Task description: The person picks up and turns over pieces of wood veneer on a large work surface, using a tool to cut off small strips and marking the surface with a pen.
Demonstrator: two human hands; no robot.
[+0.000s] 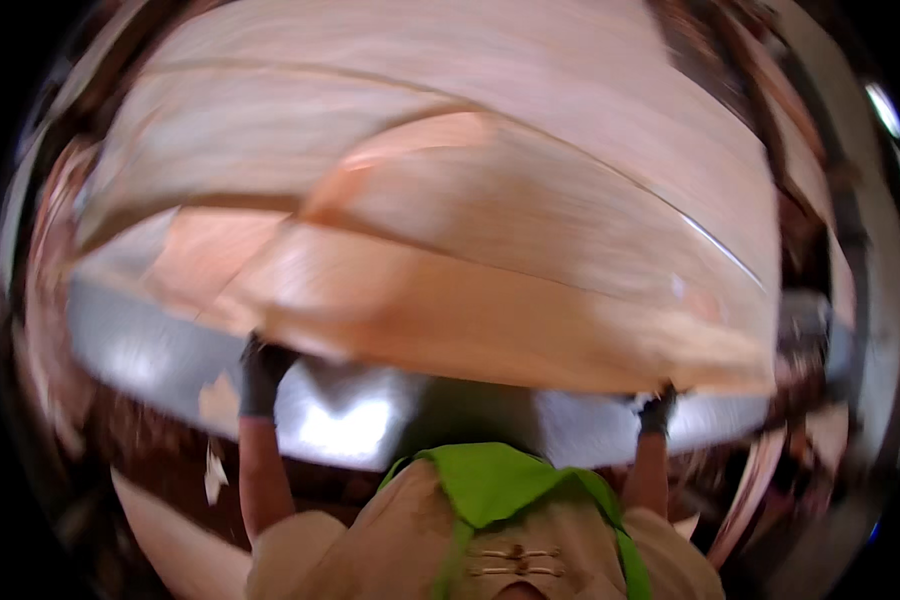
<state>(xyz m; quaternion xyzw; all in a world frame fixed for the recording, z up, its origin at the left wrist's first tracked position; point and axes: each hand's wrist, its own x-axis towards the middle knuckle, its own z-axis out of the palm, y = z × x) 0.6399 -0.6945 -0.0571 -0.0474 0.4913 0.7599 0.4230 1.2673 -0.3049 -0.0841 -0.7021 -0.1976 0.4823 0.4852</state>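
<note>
A thin, pale orange-brown sheet of wood veneer [470,320] stretches across in front of me, its near edge running from one hand to the other. My left hand [262,378], in a dark glove, is closed on that edge at the left. At the right end my right hand [656,411], also gloved in dark, grips the same edge. Motion blurs the sheet and partly hides the fingertips. Beyond it lie more wide veneer sheets [590,80], overlapping, with a curled or folded part [410,145] near the middle.
Under the sheets is a shiny metal tabletop [150,345], its near edge close to my body. A torn veneer scrap [218,398] lies on it beside my left wrist. Loose veneer pieces [175,535] lie below the table at the left, and others [750,490] at the right.
</note>
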